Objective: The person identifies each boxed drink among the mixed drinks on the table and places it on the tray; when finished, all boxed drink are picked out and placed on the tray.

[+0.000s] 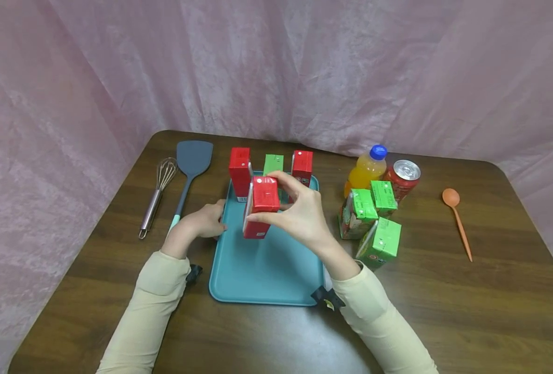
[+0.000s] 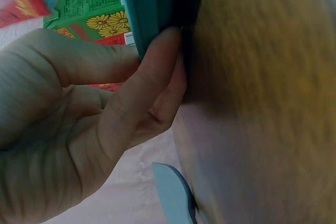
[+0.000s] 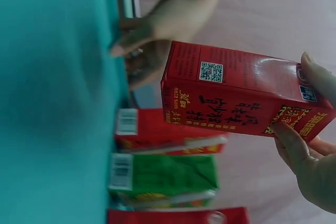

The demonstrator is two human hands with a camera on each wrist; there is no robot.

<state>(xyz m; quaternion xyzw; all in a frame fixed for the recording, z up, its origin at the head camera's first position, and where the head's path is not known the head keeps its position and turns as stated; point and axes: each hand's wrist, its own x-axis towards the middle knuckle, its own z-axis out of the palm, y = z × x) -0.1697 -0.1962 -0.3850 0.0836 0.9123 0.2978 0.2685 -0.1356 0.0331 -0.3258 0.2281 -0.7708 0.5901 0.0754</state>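
Between thumb and fingers my right hand (image 1: 303, 213) holds a red drink carton (image 1: 261, 208) by its upper part. The carton hangs above the teal tray (image 1: 267, 275); the right wrist view shows its base apart from the tray. My left hand (image 1: 202, 221) pinches the tray's left rim, thumb on the inside and fingers on the outside, as the left wrist view shows. Along the tray's far end stand a red carton (image 1: 240, 171) at left, a green carton (image 1: 273, 163) in the middle, partly hidden by my right hand, and another red carton (image 1: 302, 165) at right.
Right of the tray stand three green cartons (image 1: 382, 240), an orange drink bottle (image 1: 367, 169) with a blue cap and a red can (image 1: 403, 179). An orange spoon (image 1: 457, 221) lies farther right. On the left lie a whisk (image 1: 157, 195) and a grey spatula (image 1: 194, 158).
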